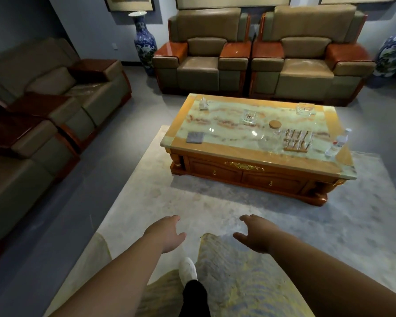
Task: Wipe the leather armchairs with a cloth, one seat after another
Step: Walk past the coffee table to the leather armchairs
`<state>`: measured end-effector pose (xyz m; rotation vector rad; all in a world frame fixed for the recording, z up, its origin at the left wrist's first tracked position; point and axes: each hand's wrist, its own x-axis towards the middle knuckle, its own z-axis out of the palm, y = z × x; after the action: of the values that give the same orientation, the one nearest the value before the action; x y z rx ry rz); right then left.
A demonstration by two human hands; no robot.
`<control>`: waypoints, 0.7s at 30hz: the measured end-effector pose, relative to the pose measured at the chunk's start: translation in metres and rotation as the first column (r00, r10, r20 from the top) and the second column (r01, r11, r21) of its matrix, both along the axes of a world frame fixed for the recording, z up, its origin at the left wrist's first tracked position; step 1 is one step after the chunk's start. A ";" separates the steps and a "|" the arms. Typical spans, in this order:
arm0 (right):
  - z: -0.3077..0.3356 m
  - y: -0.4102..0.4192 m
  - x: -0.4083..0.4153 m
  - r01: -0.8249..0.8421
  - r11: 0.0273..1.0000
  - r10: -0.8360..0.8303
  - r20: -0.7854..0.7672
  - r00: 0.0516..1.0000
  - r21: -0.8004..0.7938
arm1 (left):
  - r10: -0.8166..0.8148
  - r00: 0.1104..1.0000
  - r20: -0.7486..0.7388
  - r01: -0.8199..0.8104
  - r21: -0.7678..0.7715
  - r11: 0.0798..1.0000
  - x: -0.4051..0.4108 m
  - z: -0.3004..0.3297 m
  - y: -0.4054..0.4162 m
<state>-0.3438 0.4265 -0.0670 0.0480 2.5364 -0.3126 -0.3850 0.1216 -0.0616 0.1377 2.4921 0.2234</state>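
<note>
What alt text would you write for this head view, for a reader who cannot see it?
Two bare, empty hands, left hand and right hand, reach over a pale grey rug toward an orange marble-topped coffee table, with two tan leather armchairs behind.

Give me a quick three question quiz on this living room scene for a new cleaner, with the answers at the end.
1. True or false: the left hand grips a cloth.
2. What stands in the corner left of the two far armchairs? A) a blue and white vase B) a floor lamp C) a potted plant
3. Fill in: the plastic bottle stands near the ___ end of the coffee table.

Key
1. False. Both the left hand and the right hand are open and hold nothing; no cloth shows in the view.
2. A, the blue and white vase.
3. Right.
</note>
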 end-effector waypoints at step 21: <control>-0.006 -0.100 -0.336 -0.035 0.999 0.034 0.049 0.998 0.015 | 0.040 0.999 0.018 -0.041 0.072 0.997 -0.338 -0.008 -0.068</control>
<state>-0.6795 0.3264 -0.0733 0.0177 2.4891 -0.2738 -0.7227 0.0540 -0.0700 0.1144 2.4730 0.3308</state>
